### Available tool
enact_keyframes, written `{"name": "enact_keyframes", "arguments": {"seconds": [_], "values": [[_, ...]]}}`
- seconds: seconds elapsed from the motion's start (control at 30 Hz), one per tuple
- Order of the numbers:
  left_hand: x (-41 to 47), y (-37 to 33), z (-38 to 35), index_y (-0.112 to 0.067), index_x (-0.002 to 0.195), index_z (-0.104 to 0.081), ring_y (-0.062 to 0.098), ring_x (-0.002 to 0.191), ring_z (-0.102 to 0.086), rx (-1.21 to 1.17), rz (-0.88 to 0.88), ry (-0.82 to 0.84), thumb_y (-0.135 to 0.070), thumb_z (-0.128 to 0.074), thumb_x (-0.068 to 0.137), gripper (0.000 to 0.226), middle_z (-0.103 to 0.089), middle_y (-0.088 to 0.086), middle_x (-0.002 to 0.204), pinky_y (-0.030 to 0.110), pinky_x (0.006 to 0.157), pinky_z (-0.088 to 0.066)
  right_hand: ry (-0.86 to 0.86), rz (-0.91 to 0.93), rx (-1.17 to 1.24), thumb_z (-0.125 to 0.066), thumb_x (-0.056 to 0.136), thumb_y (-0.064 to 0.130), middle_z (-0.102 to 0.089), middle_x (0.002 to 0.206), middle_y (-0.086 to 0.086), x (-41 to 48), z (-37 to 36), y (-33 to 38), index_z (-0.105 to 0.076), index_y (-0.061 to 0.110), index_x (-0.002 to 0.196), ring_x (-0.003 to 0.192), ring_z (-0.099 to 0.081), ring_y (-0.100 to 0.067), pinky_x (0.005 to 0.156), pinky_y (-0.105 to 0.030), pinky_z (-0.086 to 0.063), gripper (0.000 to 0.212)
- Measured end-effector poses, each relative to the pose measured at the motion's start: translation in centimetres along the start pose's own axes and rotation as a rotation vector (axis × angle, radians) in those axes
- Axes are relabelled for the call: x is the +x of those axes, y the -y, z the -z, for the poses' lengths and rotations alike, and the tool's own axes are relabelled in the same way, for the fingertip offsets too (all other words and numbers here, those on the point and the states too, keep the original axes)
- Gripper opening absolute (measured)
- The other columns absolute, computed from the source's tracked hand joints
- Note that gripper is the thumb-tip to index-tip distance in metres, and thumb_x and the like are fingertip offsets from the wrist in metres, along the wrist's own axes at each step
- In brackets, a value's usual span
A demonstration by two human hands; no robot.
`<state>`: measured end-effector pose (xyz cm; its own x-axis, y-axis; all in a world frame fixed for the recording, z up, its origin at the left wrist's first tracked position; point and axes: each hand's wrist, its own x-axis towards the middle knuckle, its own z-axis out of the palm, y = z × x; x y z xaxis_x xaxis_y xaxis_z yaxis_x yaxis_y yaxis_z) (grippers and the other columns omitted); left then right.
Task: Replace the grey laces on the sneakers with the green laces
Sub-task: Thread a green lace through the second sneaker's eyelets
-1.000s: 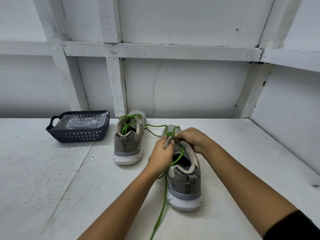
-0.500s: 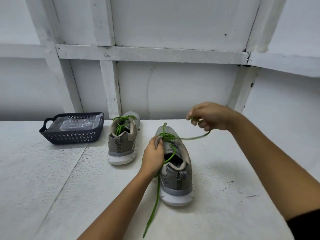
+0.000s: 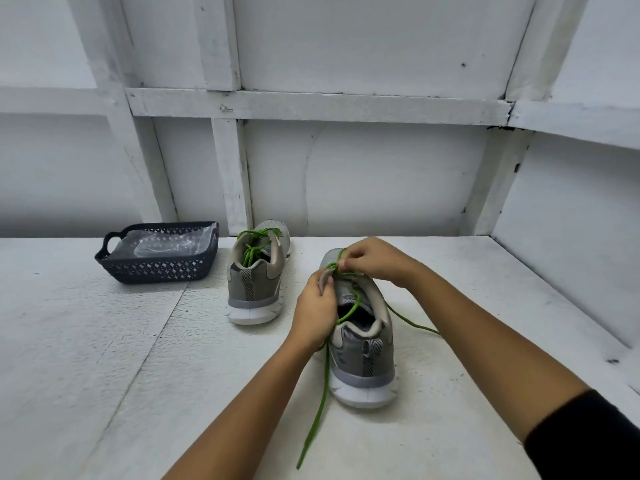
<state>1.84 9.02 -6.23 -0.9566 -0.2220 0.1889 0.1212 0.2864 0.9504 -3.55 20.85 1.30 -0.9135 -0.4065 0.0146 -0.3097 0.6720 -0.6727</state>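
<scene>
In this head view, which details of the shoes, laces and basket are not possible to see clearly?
- Head view: eyelets of the near grey mesh sneaker, covered by the left hand and right hand.
- Head view: one end of the thin green lace, behind the right forearm.
- Head view: contents of the dark perforated plastic basket, under crumpled clear plastic.

Near sneaker (image 3: 363, 355) and far sneaker (image 3: 252, 289): grey uppers, beige collars, white soles, chevron heel tabs. Both carry green lace (image 3: 322, 396). Basket (image 3: 156, 270) dark navy, diamond lattice. Your sleeve (image 3: 581, 441) black.
</scene>
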Motion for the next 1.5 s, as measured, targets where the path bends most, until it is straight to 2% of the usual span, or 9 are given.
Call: {"name": "enact_keyframes", "arguments": {"seconds": [0.1,0.23,0.43,0.57,0.77,1.0,1.13,1.4,1.5], "values": [[0.0,-0.1,0.0,-0.012,0.125,-0.053,0.014,0.105,-0.051,0.008,0.003,-0.001,-0.02,-0.038,0.102,0.03,-0.057,0.001,0.115,0.022,0.086,-0.037,0.057,0.005,0.213,-0.054,0.09,0.011,-0.071,0.101,-0.007,-1.7,1.7,-0.1,-0.063,0.011,0.074,0.083,-0.057,-0.009,0.069,-0.023,-0.039,0.018],[0.1,0.2,-0.2,-0.013,0.127,-0.053,0.02,0.115,-0.053,0.024,0.014,-0.001,-0.022,-0.038,0.101,0.031,-0.059,0.004,0.122,0.026,0.091,-0.039,0.176,0.002,0.246,-0.049,0.091,0.015,-0.07,0.099,-0.01,-2.8,3.0,-0.6,-0.057,0.016,0.065,0.081,-0.056,-0.009,0.079,-0.033,-0.038,0.027],[0.2,0.5,-0.3,-0.011,0.125,-0.054,0.021,0.116,-0.053,-0.019,0.023,-0.001,-0.02,-0.039,0.101,0.03,-0.06,0.006,0.122,0.027,0.094,-0.039,0.033,-0.176,0.178,-0.042,0.097,0.043,-0.069,0.077,0.004,-0.8,2.7,0.4,-0.06,0.02,0.076,0.079,-0.061,-0.013,0.075,-0.031,-0.038,0.036],[0.1,0.4,-0.1,-0.012,0.124,-0.054,0.018,0.113,-0.052,-0.028,0.012,0.009,-0.019,-0.038,0.101,0.029,-0.057,0.0,0.114,0.022,0.089,-0.035,0.04,-0.216,0.002,-0.05,0.094,0.041,-0.063,0.087,-0.003,0.9,1.5,0.8,-0.065,0.013,0.087,0.08,-0.056,-0.018,0.068,-0.028,-0.039,0.033],[0.3,0.3,0.1,-0.013,0.128,-0.052,0.02,0.114,-0.053,-0.01,0.012,0.01,-0.02,-0.038,0.101,0.031,-0.059,0.007,0.124,0.025,0.091,-0.039,0.126,-0.141,-0.246,-0.055,0.09,0.029,-0.034,0.054,-0.001,0.8,-0.3,2.2,-0.049,0.01,0.061,0.049,-0.029,-0.014,0.047,-0.025,-0.024,0.035],[0.4,0.8,-0.1,-0.012,0.128,-0.053,0.022,0.117,-0.052,0.014,0.008,0.003,-0.02,-0.038,0.101,0.032,-0.059,0.007,0.125,0.029,0.096,-0.039,0.079,-0.117,-0.347,-0.058,0.084,0.014,-0.041,0.055,-0.001,0.8,-1.5,1.1,-0.048,0.012,0.06,0.053,-0.037,-0.014,0.046,-0.02,-0.027,0.027],[0.3,0.8,-0.2,-0.013,0.126,-0.053,0.022,0.113,-0.053,0.003,0.014,-0.002,-0.022,-0.038,0.101,0.03,-0.059,0.007,0.121,0.027,0.091,-0.039,0.035,-0.102,-0.023,-0.061,0.084,0.012,-0.053,0.064,-0.002,0.5,-2.0,-0.4,-0.059,0.014,0.064,0.059,-0.045,-0.01,0.054,-0.019,-0.036,0.02],[0.5,1.1,-0.3,-0.012,0.127,-0.053,0.022,0.118,-0.051,0.011,0.009,-0.007,-0.024,-0.038,0.101,0.032,-0.058,0.006,0.125,0.031,0.098,-0.038,0.023,-0.011,0.661,-0.039,0.093,0.003,-0.07,0.087,-0.007,-4.2,2.9,-0.3,-0.05,0.013,0.063,0.089,-0.063,-0.019,0.079,-0.033,-0.048,0.034],[0.6,1.1,-0.4,-0.012,0.124,-0.054,0.023,0.115,-0.052,0.006,0.008,-0.009,-0.023,-0.038,0.101,0.03,-0.059,0.007,0.121,0.032,0.096,-0.039,0.097,0.016,0.671,-0.036,0.094,0.001,-0.071,0.079,-0.01,-6.1,4.2,-0.3,-0.046,0.008,0.069,0.083,-0.067,-0.023,0.079,-0.034,-0.053,0.028]]}}
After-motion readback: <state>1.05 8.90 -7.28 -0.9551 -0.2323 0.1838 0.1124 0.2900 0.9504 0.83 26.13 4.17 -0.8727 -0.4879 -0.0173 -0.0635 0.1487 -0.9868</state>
